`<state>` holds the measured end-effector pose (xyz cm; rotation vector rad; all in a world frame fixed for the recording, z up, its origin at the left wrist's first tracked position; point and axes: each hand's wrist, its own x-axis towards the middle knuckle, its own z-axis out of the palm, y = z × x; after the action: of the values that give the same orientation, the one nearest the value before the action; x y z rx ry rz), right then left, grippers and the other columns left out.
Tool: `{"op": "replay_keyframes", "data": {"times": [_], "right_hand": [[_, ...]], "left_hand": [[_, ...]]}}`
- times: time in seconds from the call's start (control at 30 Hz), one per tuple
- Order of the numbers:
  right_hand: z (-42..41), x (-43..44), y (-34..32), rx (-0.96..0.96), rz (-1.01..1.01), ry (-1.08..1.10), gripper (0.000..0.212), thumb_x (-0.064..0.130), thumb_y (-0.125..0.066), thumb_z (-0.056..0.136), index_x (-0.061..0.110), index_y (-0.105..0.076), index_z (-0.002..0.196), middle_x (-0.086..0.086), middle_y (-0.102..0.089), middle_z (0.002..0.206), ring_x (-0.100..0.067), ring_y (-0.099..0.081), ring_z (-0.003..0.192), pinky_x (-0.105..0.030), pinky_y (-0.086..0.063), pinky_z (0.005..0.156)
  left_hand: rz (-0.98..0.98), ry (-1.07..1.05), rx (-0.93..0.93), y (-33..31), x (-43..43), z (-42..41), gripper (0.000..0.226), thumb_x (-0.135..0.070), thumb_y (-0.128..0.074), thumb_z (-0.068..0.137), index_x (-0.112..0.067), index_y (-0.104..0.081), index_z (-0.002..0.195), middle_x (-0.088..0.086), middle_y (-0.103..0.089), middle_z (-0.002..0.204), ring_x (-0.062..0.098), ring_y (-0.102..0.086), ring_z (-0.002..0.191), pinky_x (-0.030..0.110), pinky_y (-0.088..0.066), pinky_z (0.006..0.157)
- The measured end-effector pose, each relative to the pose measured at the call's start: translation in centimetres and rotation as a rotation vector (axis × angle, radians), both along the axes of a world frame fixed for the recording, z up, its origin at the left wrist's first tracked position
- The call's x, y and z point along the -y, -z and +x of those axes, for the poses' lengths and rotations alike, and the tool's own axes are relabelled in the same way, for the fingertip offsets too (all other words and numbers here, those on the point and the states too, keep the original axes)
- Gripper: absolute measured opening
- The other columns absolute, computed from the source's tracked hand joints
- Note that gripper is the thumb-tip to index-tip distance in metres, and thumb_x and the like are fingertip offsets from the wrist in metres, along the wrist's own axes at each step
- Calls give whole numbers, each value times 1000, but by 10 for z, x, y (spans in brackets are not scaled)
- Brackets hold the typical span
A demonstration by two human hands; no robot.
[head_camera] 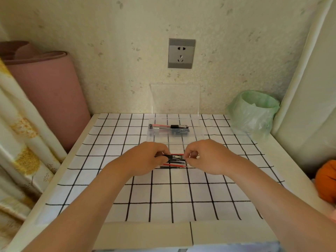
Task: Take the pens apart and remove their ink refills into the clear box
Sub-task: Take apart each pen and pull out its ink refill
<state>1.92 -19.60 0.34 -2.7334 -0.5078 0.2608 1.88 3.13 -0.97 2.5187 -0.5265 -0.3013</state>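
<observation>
Pens, slim black and red plastic [173,164], lay piled on the grid-cloth bench [163,197], near the clear plastic box [199,137]. Left grip [145,159] and right grip [205,157] were each closed round one end of a black pen [173,156]. Judged light, stiff and slightly slippery. Best held at barrel and tip.

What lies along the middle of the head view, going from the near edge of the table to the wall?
Checked cloth → pile of pens → clear box with pens inside → its raised lid → wall socket.
</observation>
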Motion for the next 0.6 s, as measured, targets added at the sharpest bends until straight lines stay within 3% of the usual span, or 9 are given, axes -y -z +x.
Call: {"op": "replay_keyframes", "data": {"times": [0.17, 0.3, 0.43, 0.5, 0.6], "right_hand": [[-1, -2, 0, -5, 105, -33, 14, 36, -62, 91, 37, -69, 103, 15, -65, 97, 8, -50, 62, -17, -39, 61], [-2, -3, 1, -10, 137, -33, 14, 35, -61, 92, 36, -68, 104, 13, -65, 102, 8, -49, 63, -18, -39, 64], [-1, -4, 2, -22, 181, -36, 14, 34, -61, 92, 35, -67, 104, 12, -65, 104, 19, -50, 63, -17, -38, 65], [-2, -5, 3, -21, 172, -31, 14, 35, -61, 92, 35, -67, 105, 13, -65, 104, 15, -51, 64, -17, -39, 66], [-2, -5, 3, -5, 207, -39, 14, 34, -62, 92, 34, -68, 104, 15, -64, 99, 20, -50, 65, -14, -36, 63]], "left_hand": [[-13, 7, -3, 0, 0, -1, 13, -32, -54, 97, -36, -65, 101, -8, -64, 83, 9, -60, 76, 25, -48, 70], [-17, 7, 2, -1, -1, 0, 12, -32, -54, 97, -36, -65, 100, -7, -64, 84, 11, -60, 76, 26, -48, 69], [-24, 13, 0, -1, -1, -1, 12, -32, -55, 96, -37, -66, 99, -7, -64, 83, 10, -60, 76, 28, -50, 71], [-29, 20, 8, -1, 0, -2, 12, -33, -55, 96, -36, -66, 100, -8, -64, 83, 9, -59, 75, 28, -50, 71], [-44, 19, 4, -1, 0, -2, 11, -33, -54, 97, -37, -65, 99, -10, -63, 80, 1, -55, 67, 18, -43, 62]]}}
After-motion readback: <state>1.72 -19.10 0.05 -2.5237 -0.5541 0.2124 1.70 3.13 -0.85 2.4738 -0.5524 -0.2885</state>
